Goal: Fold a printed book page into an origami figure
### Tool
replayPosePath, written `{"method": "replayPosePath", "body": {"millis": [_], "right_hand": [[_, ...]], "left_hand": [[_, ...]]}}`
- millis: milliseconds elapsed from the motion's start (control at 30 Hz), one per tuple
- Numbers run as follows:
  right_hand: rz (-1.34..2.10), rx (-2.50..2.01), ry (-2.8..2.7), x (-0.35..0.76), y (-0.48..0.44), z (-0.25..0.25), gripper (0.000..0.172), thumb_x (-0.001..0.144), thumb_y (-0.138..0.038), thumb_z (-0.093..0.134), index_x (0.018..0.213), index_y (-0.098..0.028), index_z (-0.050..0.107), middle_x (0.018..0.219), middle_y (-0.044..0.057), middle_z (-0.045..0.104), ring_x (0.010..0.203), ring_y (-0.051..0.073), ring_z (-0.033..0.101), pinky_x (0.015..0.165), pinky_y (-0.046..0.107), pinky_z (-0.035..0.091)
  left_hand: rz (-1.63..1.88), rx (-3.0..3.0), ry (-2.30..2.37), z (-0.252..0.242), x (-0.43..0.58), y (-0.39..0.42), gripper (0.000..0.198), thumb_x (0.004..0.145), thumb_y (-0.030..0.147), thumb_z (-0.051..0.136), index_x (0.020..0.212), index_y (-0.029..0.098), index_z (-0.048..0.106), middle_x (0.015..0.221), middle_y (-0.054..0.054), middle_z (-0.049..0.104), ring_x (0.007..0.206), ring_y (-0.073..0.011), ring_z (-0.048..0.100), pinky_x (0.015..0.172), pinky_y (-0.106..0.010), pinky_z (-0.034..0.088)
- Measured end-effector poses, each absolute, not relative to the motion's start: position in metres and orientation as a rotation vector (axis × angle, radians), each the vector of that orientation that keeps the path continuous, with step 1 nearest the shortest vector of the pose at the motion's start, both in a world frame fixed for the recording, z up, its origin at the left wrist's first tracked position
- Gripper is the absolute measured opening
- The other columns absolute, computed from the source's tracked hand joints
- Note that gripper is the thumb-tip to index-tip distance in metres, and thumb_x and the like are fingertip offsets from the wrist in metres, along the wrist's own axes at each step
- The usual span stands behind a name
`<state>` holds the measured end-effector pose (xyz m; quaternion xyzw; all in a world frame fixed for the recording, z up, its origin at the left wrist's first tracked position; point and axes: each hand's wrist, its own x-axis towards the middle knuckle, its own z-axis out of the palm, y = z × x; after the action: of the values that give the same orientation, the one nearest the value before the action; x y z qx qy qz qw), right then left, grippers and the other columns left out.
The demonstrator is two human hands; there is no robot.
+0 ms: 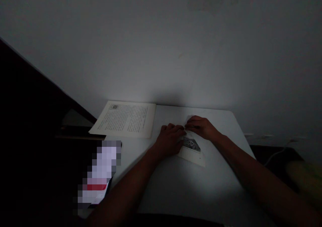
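A folded sheet of printed paper (192,157) lies on the white table, with a dark picture and a slanted right edge showing. My left hand (170,139) rests over its left part, fingers bent and fingertips pressed on the paper. At the sheet's upper end, my right hand (201,126) has its fingers closed together in a pinch on the paper, close to my left fingertips. The hands hide the sheet's left side and much of its top.
Printed pages (128,119) with a QR code lie at the table's back left, overhanging its edge. A lit, blurred-out phone (100,173) is at the left edge by my left forearm. The wall (161,46) stands behind the white table (166,183). A cable (275,155) runs at right.
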<state>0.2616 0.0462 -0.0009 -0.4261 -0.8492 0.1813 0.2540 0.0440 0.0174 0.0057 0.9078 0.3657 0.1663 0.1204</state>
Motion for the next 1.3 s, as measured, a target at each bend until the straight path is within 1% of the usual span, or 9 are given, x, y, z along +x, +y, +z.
{"method": "replayPosePath", "body": {"millis": [67,200,300,400,600,800,933,1033,1300], "right_hand": [[0.497,-1.140,-2.286,0.258,0.044,-0.001,0.023,0.087,-0.038,0.053,0.090,-0.024,0.071,0.092,0.005,0.070,0.088,0.017,0.061,0.082,0.032,0.048],[0.492,-1.248,-2.203,0.256,0.040,-0.003,0.020,0.086,-0.037,0.055,0.093,-0.027,0.070,0.087,0.002,0.072,0.080,0.017,0.062,0.079,0.032,0.048],[0.459,-1.340,-2.186,0.259,0.037,-0.006,0.018,0.084,-0.039,0.058,0.090,-0.028,0.071,0.082,0.000,0.072,0.075,0.017,0.062,0.078,0.033,0.047],[0.418,-1.380,-2.152,0.265,0.032,-0.010,0.020,0.082,-0.043,0.059,0.088,-0.027,0.071,0.083,0.001,0.072,0.069,0.016,0.060,0.077,0.033,0.047],[0.284,-1.459,-2.099,0.264,0.018,-0.015,0.021,0.084,-0.043,0.058,0.085,-0.026,0.071,0.083,0.002,0.072,0.073,0.017,0.061,0.081,0.034,0.046],[0.156,-1.493,-2.144,0.258,0.009,-0.014,0.023,0.084,-0.043,0.057,0.089,-0.025,0.071,0.082,0.002,0.072,0.071,0.017,0.060,0.078,0.032,0.046],[0.012,-1.443,-2.137,0.258,0.006,-0.015,0.026,0.083,-0.045,0.058,0.089,-0.023,0.071,0.075,0.003,0.070,0.066,0.017,0.058,0.071,0.031,0.047],[-0.053,-1.405,-2.112,0.258,0.005,-0.018,0.028,0.081,-0.047,0.060,0.090,-0.023,0.072,0.069,0.003,0.068,0.062,0.017,0.058,0.067,0.031,0.048],[-0.084,-1.439,-2.121,0.255,-0.001,-0.015,0.032,0.078,-0.049,0.062,0.094,-0.022,0.071,0.068,0.003,0.066,0.064,0.017,0.058,0.068,0.032,0.049]], "left_hand": [[0.478,2.658,1.039,0.006,0.042,0.018,0.032,0.081,0.027,0.058,0.112,0.028,0.059,0.126,-0.003,0.054,0.110,-0.0237,0.045,0.090,-0.041,0.035],[0.497,2.667,1.002,0.005,0.039,0.020,0.026,0.082,0.027,0.057,0.107,0.029,0.063,0.127,-0.001,0.055,0.110,-0.0233,0.045,0.091,-0.042,0.034],[0.514,2.691,0.995,0.003,0.038,0.021,0.024,0.086,0.025,0.052,0.106,0.026,0.064,0.125,-0.001,0.058,0.112,-0.0221,0.046,0.093,-0.041,0.034],[0.526,2.688,1.028,-0.001,0.038,0.024,0.027,0.087,0.017,0.047,0.108,0.023,0.064,0.122,-0.002,0.061,0.113,-0.0204,0.047,0.094,-0.041,0.035],[0.673,2.627,0.962,-0.014,0.040,0.032,0.031,0.084,0.009,0.048,0.108,0.017,0.064,0.122,-0.006,0.062,0.116,-0.0184,0.051,0.099,-0.038,0.039],[0.757,2.585,0.976,-0.018,0.038,0.033,0.028,0.084,0.011,0.052,0.107,0.017,0.065,0.123,-0.007,0.061,0.117,-0.0177,0.053,0.102,-0.037,0.040],[0.720,2.570,0.994,-0.015,0.038,0.034,0.027,0.083,0.013,0.054,0.106,0.018,0.067,0.124,-0.007,0.060,0.116,-0.0185,0.053,0.103,-0.036,0.039],[0.706,2.569,0.997,-0.013,0.039,0.034,0.025,0.082,0.018,0.057,0.105,0.019,0.068,0.124,-0.008,0.059,0.115,-0.0204,0.053,0.102,-0.037,0.039],[0.739,2.551,1.009,-0.009,0.040,0.032,0.022,0.080,0.023,0.061,0.100,0.019,0.069,0.120,-0.008,0.062,0.112,-0.0213,0.055,0.099,-0.038,0.042]]}}
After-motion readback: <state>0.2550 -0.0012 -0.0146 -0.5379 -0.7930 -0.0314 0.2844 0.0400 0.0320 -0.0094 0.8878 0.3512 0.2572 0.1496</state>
